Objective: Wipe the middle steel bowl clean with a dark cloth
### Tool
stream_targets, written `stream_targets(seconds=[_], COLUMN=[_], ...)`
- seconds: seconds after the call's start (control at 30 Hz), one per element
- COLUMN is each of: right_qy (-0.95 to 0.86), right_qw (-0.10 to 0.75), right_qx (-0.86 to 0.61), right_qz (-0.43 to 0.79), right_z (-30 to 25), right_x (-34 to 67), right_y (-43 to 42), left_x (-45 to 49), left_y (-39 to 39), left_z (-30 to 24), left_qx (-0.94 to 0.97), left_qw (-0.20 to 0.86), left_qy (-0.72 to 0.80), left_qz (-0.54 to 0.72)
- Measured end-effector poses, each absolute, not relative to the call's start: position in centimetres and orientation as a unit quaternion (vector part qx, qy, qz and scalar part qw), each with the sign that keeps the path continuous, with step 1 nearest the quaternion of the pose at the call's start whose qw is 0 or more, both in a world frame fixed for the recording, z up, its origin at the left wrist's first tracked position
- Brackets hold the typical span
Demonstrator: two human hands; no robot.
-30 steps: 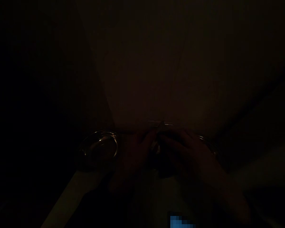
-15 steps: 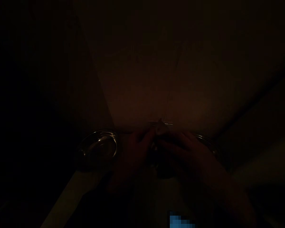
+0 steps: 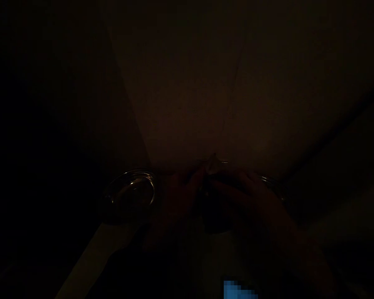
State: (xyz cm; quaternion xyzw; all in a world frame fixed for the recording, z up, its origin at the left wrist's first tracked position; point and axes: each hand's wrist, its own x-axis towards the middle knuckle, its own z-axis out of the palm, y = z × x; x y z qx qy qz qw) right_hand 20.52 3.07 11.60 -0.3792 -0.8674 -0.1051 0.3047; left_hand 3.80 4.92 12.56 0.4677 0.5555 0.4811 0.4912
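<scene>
The view is very dark, so details are faint. My left hand and my right hand come together near the middle, fingers bent inward. Between their fingertips is a small pale piece with a pointed top; its kind cannot be made out. Both hands appear closed on it, though the right fingertips are partly lost in shadow. Beneath the hands lies a dark shape that I cannot identify.
A shiny metal bowl stands left of my left hand. Another shiny curved rim shows behind my right hand. A thin bright metal strip lies just beyond the fingers. The pale surface with seams stretches ahead.
The picture has grown darker and the view has shifted slightly. The pale piece sits slightly farther right and higher in view; both hands stay around it.
</scene>
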Motion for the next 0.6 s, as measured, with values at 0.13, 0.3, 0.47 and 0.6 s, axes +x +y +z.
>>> stream_targets(seconds=[0.13, 0.3, 0.47, 0.6], right_qy=[-0.824, -0.863, -0.871, -0.833], right_qw=[0.329, 0.294, 0.290, 0.317], right_qx=[-0.448, -0.394, -0.384, -0.440], right_qz=[-0.114, -0.118, -0.100, -0.107], right_z=[11.2, 11.5, 11.7, 11.4], right_x=[20.9, 20.5, 20.3, 21.0], right_y=[3.9, 3.4, 3.4, 4.2], left_x=[4.0, 3.9, 3.6, 3.8], left_y=[4.7, 4.9, 5.0, 4.8], left_z=[12.3, 12.3, 12.2, 11.8], left_qx=[0.467, 0.458, 0.454, 0.459], left_qw=[0.502, 0.517, 0.511, 0.524], left_qy=[0.552, 0.536, 0.530, 0.529], left_qz=[0.475, 0.486, 0.502, 0.485])
